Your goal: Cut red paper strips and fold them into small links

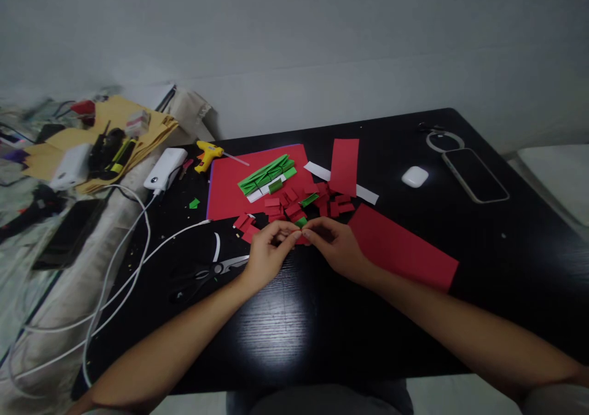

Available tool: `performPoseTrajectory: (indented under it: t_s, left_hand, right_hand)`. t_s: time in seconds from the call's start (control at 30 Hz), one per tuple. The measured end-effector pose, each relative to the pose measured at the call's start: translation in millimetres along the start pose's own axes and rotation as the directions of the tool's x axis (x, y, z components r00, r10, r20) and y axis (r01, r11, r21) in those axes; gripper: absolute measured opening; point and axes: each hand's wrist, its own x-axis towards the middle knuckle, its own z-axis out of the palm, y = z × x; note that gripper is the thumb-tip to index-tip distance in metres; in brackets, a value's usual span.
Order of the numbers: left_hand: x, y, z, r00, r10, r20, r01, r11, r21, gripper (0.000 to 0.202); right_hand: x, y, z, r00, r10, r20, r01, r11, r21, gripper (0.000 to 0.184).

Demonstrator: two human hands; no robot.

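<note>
Pinching green paper (301, 222), left hand (270, 249) beside right hand (339, 247)

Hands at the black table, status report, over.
Left hand, right hand close together, pinching small green paper piece. Red paper pieces heaped just beyond. Scissors close beside left hand.

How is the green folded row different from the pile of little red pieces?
The green row is green, but the red pile is red. The green row is neatly lined up, while the red pile is scattered every which way. The red pile sits close to the left hand and right hand; the green row lies farther off. Both look like folded paper.
</note>
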Motion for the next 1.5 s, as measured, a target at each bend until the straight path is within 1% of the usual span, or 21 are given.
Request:
performPoseTrajectory:
  t_s: [0.27, 0.47, 0.67, 0.9, 1.13, 1.27, 1.37, 1.5]
  left_hand:
    - [0.1, 0.7, -0.4, 1.000, -0.012, 0.000, 0.012, 1.000, -0.010, 0.019]
    - [-0.4, 1.0, -1.0, 1.000, 0.002, 0.014, -0.002, 1.000, 0.009, 0.019]
    - [0.3, 0.0, -0.2, 1.000, -0.003, -0.002, 0.003, 1.000, 0.005, 0.019]
    - [1.0, 2.2, 0.3, 1.000, -0.001, -0.015, 0.001, 1.000, -0.001, 0.019]
    - [1.2, 3.2, -0.1, 1.000, 0.012, -0.017, -0.012, 1.000, 0.007, 0.019]
    - [1.9, 3.1, 0.6, 1.000, -0.008, -0.025, 0.007, 0.999, -0.042, 0.022]
    - [2.8, 3.4, 1.2, 0.999, -0.042, -0.024, 0.040, 0.994, -0.103, 0.025]
    - [3.3, 2.6, 1.0, 0.999, -0.052, -0.016, 0.050, 0.991, -0.122, 0.027]
  right_hand:
    - [0.6, 0.3, 0.3, 1.000, 0.018, 0.010, -0.019, 0.999, 0.051, 0.015]
    - [-0.1, -0.4, 0.4, 0.999, 0.014, 0.034, -0.014, 1.000, 0.014, 0.017]
    - [-0.1, -0.7, 1.0, 0.999, 0.031, 0.031, -0.034, 0.996, 0.086, 0.019]
    - [-0.2, -0.7, 0.0, 0.999, 0.043, 0.028, -0.046, 0.992, 0.121, 0.023]
    - [0.9, -1.4, 0.0, 0.999, 0.036, 0.007, -0.036, 0.999, 0.022, 0.022]
    - [0.5, -1.1, -0.2, 1.000, 0.024, -0.014, -0.023, 1.000, 0.021, 0.021]
    - [0.6, -0.3, -0.1, 0.998, 0.037, -0.046, -0.035, 0.998, 0.060, 0.023]
    - [1.2, 0.2, 0.3, 0.997, 0.050, -0.059, -0.044, 0.994, 0.098, 0.027]
